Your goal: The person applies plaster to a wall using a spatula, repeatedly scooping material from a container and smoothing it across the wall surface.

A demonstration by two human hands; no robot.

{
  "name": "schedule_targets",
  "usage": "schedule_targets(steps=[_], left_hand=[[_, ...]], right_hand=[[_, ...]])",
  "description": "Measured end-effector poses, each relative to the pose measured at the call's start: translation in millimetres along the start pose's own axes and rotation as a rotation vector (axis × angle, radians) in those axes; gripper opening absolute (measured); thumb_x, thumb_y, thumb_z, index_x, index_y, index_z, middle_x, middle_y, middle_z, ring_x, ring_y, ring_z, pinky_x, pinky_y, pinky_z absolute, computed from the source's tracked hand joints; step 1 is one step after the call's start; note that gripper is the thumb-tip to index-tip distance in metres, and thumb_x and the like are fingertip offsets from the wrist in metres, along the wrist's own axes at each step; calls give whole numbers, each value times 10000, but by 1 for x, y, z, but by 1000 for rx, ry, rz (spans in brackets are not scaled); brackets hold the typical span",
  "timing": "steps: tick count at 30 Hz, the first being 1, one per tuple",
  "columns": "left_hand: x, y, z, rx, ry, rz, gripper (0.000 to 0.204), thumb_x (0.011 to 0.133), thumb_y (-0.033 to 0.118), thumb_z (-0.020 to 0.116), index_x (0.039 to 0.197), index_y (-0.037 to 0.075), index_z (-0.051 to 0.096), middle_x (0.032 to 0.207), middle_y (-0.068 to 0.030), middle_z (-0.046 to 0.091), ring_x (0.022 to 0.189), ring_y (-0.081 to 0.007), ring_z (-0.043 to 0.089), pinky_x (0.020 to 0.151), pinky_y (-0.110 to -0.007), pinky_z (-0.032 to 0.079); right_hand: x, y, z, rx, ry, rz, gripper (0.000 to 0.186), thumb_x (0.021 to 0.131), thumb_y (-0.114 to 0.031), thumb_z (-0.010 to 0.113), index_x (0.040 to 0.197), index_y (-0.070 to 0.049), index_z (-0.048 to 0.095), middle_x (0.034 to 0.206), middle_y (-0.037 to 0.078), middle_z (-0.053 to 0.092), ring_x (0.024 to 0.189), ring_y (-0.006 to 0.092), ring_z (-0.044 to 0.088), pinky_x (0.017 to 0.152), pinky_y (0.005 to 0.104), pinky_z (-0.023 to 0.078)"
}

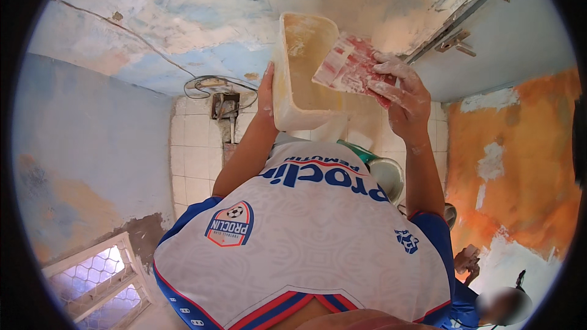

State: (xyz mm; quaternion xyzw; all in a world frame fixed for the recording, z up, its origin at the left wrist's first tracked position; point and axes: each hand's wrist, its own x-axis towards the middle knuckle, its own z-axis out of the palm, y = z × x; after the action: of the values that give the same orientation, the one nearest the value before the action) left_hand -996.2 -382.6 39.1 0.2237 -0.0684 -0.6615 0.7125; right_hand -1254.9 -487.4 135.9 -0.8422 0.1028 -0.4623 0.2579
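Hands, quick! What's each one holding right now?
Left hand: holding the cream tub at its left side; fingers partly hidden.
Right hand: closed on the smeared red spreader.

Looped cable [208, 77], far left; door handle [454, 41], far right; latticed window [98, 283], near left; patchy orange wall [520, 140], right.

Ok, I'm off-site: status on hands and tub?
Left hand against side of tub. Right hand gripping red scraper. Scraper partly hides tub's right rim.
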Motion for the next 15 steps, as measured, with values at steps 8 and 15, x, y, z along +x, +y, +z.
schedule_targets(steps=[8,15], left_hand=[[0,-3,5,-2,65,85,604,1068,494,364,1488,67,441,1414,-161,564,1245,-303,590,1066,-437,485],[-2,-5,-2,-94,-85,105,624,1068,507,351,1500,62,417,1422,-162,558,1248,-298,593,1063,-436,492]], right_hand=[[13,-18,5,-297,-223,-102,448,689,53,752,1076,-171,725,1210,79,660,1212,312,633,1052,499,518],[18,-15,-3,-447,-325,-200,282,800,-169,702,1080,-182,728,1204,60,655,1224,287,626,1059,503,516]])
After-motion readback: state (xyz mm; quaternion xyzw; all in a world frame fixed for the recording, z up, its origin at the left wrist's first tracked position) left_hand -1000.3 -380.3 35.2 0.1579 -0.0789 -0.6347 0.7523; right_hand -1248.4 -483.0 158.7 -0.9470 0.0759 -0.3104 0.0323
